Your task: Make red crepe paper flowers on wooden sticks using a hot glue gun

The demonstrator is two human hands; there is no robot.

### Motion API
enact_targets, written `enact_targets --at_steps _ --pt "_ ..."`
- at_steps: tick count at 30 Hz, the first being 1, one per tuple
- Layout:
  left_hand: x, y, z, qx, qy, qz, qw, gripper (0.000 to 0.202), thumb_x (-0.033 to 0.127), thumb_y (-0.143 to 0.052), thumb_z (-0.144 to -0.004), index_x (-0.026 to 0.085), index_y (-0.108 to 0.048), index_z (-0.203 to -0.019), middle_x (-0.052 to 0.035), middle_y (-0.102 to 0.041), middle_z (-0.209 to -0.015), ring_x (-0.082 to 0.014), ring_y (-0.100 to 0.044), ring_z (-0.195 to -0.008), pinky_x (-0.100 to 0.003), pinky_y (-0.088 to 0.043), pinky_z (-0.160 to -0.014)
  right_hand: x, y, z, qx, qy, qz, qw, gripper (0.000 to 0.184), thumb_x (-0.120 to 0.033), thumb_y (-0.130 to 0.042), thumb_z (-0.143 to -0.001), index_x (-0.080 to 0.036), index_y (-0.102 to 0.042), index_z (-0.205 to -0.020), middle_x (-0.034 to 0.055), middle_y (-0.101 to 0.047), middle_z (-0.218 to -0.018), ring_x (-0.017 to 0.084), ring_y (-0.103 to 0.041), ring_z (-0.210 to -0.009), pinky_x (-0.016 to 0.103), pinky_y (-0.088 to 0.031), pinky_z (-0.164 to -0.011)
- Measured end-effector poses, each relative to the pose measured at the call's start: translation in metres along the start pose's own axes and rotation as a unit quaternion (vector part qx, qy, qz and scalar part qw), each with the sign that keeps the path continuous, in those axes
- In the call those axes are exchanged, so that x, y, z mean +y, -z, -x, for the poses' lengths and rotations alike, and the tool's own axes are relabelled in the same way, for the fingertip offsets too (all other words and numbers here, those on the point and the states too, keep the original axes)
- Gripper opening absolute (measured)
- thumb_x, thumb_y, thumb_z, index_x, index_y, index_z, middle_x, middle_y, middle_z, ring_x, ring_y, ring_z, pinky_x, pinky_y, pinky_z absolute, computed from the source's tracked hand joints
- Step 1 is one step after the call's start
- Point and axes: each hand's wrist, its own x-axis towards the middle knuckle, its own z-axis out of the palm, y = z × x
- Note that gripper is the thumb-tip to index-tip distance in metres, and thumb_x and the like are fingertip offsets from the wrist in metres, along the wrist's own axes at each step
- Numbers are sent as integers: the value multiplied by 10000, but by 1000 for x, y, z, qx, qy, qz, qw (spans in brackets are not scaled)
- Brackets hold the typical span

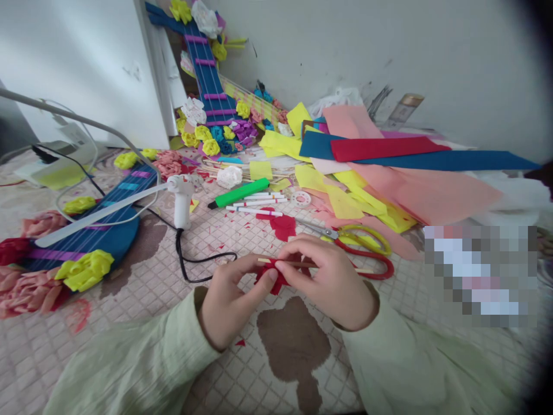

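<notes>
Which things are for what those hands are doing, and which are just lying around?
Part of the job:
- red paper, pinched by the left fingers
- thin wooden stick, held by the right fingers
- perhaps the scissors, unheld nearby

Probably just lying around:
- white pens
- yellow paper strips
- blue paper strip

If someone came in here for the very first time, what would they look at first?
Probably the big blue guitar shape with bright paper flowers around it, at the back, left of the middle. Next, the colourful paper pile at the back right. Then the left hand and right hand in the middle, with red paper and a thin stick.
</notes>
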Motion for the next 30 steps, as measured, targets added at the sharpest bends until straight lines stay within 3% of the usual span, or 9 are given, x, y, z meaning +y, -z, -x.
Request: enact_targets --at_steps 7,11,14,18,24,30 --pt "0 -1 0 -3 0 -24 1000 142 214 -536 -824 164 -667 -801 -19 -693 -731 -128 -617 -663 -225 -484 -627 -4 1 0 -6 -55 -14 998 49 -127 -570 -719 -173 -580 -705 -1 -607 -686 119 -570 -637 234 -469 -568" --pt "-1 0 -1 2 -1 -23 1000 150 216 -530 -830 163 -664 -788 -9 -683 -710 -116 -606 -637 -211 -475 -598 -2 5 0 -25 -50 -43 997 43 -162 -572 -744 -164 -611 -764 20 -646 -754 131 -601 -704 232 -491 -599" --pt "-2 1 0 6 -3 -32 999 155 208 -518 -837 165 -667 -831 -7 -687 -726 -108 -607 -647 -206 -472 -610 0 10 -1 -49 -52 -46 996 138 -213 -566 -780 -161 -655 -872 42 -678 -857 136 -621 -750 233 -499 -617" --pt "-2 1 -1 10 -17 -68 997 147 202 -522 -830 156 -661 -815 -10 -686 -712 -107 -601 -633 -216 -475 -621 1 12 -2 -61 -42 -11 997 161 -216 -557 -802 -163 -700 -854 35 -701 -828 135 -627 -732 249 -489 -642" --pt "-2 2 0 23 -41 -107 993 117 197 -556 -793 144 -654 -828 -45 -693 -785 -146 -618 -712 -271 -483 -684 2 6 -2 -21 -6 5 1000 159 -182 -569 -798 -143 -719 -834 42 -682 -769 128 -615 -678 243 -476 -615" --pt "-4 0 -2 33 34 1 999 111 217 -585 -764 160 -653 -831 -37 -694 -777 -149 -623 -708 -277 -503 -682 3 -2 1 44 50 40 997 171 -163 -554 -802 -121 -719 -813 57 -653 -750 116 -576 -623 237 -452 -576"
